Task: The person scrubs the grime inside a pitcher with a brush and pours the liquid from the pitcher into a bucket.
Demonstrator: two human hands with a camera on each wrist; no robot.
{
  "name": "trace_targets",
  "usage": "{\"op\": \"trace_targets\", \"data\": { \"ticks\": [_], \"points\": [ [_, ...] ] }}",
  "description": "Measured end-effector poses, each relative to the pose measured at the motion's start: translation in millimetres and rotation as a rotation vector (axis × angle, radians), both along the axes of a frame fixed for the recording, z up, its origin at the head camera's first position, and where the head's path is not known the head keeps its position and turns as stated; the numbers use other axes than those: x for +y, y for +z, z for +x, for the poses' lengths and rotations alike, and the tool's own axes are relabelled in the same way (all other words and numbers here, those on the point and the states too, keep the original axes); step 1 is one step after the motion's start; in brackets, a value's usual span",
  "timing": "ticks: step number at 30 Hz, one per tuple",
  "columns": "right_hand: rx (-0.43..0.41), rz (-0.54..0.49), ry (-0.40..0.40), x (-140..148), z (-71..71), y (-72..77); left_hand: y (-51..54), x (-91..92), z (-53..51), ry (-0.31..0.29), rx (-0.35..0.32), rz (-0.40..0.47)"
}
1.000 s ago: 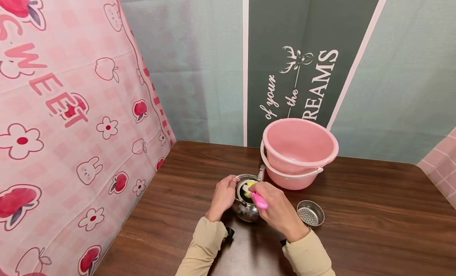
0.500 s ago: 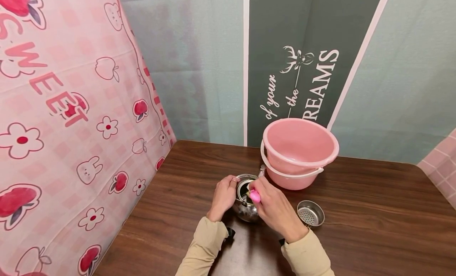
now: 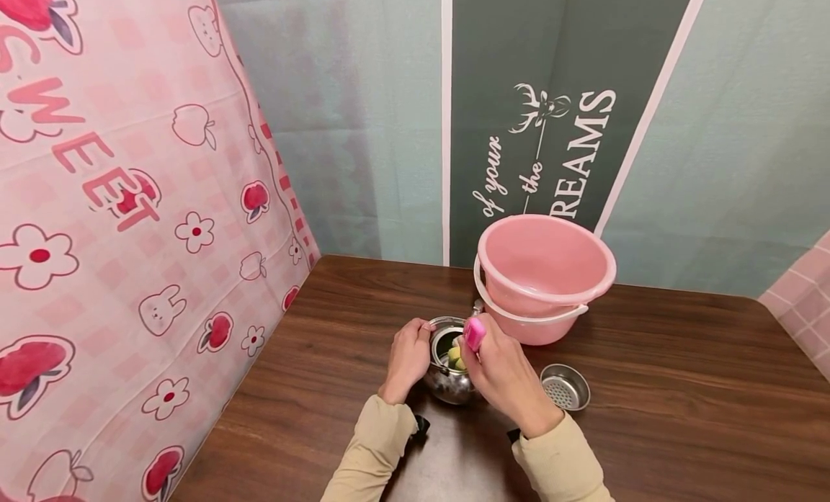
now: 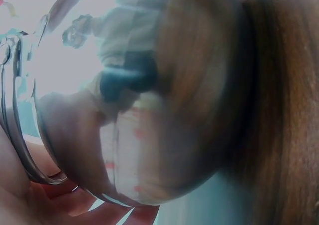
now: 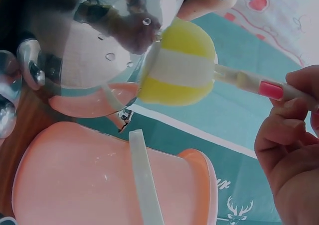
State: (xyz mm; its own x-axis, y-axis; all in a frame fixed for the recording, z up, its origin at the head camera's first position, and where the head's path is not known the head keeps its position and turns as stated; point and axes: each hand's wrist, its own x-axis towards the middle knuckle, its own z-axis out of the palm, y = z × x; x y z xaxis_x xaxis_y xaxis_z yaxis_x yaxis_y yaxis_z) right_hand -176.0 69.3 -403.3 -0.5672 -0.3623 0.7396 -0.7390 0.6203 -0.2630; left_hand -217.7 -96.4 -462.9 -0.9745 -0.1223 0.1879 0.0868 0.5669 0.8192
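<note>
A shiny metal kettle [image 3: 449,384] stands on the table, with its round top opening uncovered. My left hand [image 3: 408,358] grips the kettle's rim and folded handle at the left; in the left wrist view its fingers curl under the kettle [image 4: 149,110]. My right hand [image 3: 506,369] holds a brush by its pink handle [image 3: 475,333]. The yellow and white sponge head [image 3: 457,356] is at the kettle's opening. In the right wrist view the sponge head [image 5: 182,63] shows beside the kettle [image 5: 114,46], its lower edge against the rim.
Behind the kettle to the right stands a pink basin [image 3: 547,261] stacked on a pink bucket [image 3: 534,330] with a white handle. A round metal strainer [image 3: 565,388] lies on the wooden table [image 3: 681,387] right of my right hand. Printed curtains hang behind and at the left.
The right hand has tipped the brush, and its pink handle end has risen. The sponge head dipped into the kettle and shows again at the opening. The left hand keeps its grip.
</note>
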Motion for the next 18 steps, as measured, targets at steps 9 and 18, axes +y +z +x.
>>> {"op": "trace_targets", "data": {
  "ticks": [9,18],
  "points": [
    [-0.047,-0.065,0.028,0.8,0.4,1.6,0.2,1.2,0.6,0.014,-0.006,0.004],
    [-0.231,-0.156,0.04,1.6,3.6,0.7,0.2,1.7,1.0,0.019,-0.002,0.0]
  ]
}}
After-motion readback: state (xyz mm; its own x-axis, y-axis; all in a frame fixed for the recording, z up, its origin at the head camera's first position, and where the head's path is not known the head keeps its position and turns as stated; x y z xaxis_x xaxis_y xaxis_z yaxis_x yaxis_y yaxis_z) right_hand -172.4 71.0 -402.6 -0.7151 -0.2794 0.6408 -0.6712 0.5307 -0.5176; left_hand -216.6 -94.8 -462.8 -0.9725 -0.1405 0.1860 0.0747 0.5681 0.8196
